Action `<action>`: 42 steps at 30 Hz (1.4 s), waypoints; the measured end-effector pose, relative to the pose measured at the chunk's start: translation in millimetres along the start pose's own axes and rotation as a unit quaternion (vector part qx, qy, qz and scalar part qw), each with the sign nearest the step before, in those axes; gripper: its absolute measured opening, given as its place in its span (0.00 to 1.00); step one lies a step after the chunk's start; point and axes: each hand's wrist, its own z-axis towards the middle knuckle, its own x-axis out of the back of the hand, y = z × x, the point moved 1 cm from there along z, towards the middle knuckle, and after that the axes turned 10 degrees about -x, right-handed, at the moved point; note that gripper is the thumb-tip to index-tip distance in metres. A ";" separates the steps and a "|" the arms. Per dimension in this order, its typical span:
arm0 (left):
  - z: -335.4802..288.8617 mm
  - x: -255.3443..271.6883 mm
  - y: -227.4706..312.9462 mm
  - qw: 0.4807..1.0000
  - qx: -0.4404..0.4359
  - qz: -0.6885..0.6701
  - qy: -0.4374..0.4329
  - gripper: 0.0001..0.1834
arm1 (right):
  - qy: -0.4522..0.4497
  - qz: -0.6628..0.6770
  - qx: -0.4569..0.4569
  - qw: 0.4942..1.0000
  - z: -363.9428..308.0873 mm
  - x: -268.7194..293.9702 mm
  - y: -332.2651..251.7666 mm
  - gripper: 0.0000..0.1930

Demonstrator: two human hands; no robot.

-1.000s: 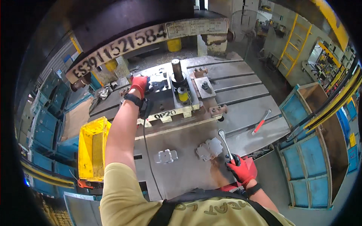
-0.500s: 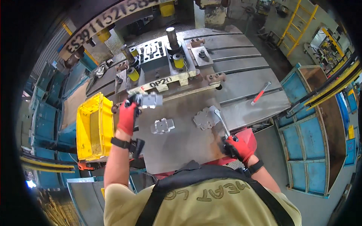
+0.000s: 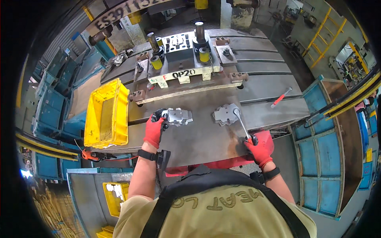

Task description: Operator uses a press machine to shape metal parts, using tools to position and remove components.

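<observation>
The left hand (image 3: 154, 131), in a red glove, grips a stamped metal part (image 3: 177, 116) by its left end, fingers (image 3: 158, 119) closed around it, low over the steel surface (image 3: 198, 137) of the press bed. The right hand (image 3: 260, 148), also red-gloved, has its fingers wrapped round the handle of a long metal hook tool (image 3: 242, 123), whose tip rests on a second stamped part (image 3: 225, 114) lying flat at about three o'clock from the first.

Risks, as I judge them: the grip on the first part is at one end only, so it could tip or slide out of the glove and drop onto the surface, and its cut edges could snag the glove. The tool tip sits on the second part's edge; a jerky pull could make it skip off and swing toward the left hand. Both hands work just in front of the die set (image 3: 182, 59), so reaching farther to twelve o'clock would bring them under the tooling.

A pale strip label (image 3: 178, 74) with dark characters runs along the die's front edge. At eleven o'clock, a long white sign (image 3: 119, 14) with dark characters hangs on the machine frame. An open yellow plastic bin (image 3: 106, 115) stands at nine o'clock from the left hand. A red-handled tool (image 3: 281, 97) lies at two o'clock.
</observation>
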 end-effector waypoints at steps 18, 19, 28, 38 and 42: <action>4.4 -13.3 -23.6 0.998 -0.022 0.062 -0.001 0.15 | 0.007 -0.037 0.015 0.999 13.4 17.0 -11.6 0.05; 6.4 -9.6 -29.6 0.994 -0.032 0.106 -0.010 0.17 | -0.016 0.009 -0.002 1.000 7.9 16.0 -17.8 0.06; -5.7 -25.0 -7.5 0.829 -0.086 0.549 -0.055 0.23 | -0.103 0.158 -0.037 0.981 10.5 6.3 -46.3 0.06; -10.2 13.2 -21.4 0.948 -0.182 0.262 0.001 0.22 | -0.323 0.265 0.047 0.907 65.3 -30.3 -150.6 0.11; -31.4 49.1 2.7 0.983 0.070 -0.156 0.061 0.14 | -0.309 0.204 0.118 0.921 97.5 -59.3 -212.4 0.11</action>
